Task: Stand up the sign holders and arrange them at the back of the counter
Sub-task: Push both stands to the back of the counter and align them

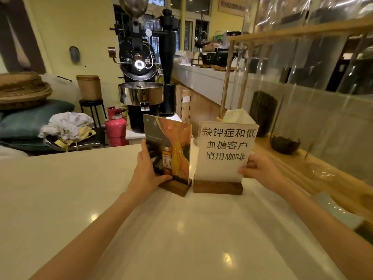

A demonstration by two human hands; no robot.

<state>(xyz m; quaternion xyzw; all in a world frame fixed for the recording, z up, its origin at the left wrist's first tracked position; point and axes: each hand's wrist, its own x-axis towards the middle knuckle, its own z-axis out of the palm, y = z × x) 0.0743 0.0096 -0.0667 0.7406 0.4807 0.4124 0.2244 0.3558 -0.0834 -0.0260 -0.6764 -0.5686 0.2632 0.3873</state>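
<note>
Two sign holders stand upright side by side near the far edge of the pale counter (60, 188), each a clear panel in a dark wooden base. The left sign holder (173, 142) carries an orange and dark picture with a bottle and is turned slightly to the right. My left hand (147, 170) grips its left edge, thumb on the front near the base. The right sign holder (224, 144) shows a white sheet with black characters. My right hand (260, 168) holds its lower right edge.
A wooden frame with clear plastic sheeting (302, 77) runs along the right side, with a dark bowl (284, 144) on a wooden ledge. Beyond the counter stand a black coffee roaster (141, 77), a pink gas cylinder (116, 126) and a stool with a brown bucket (89, 87).
</note>
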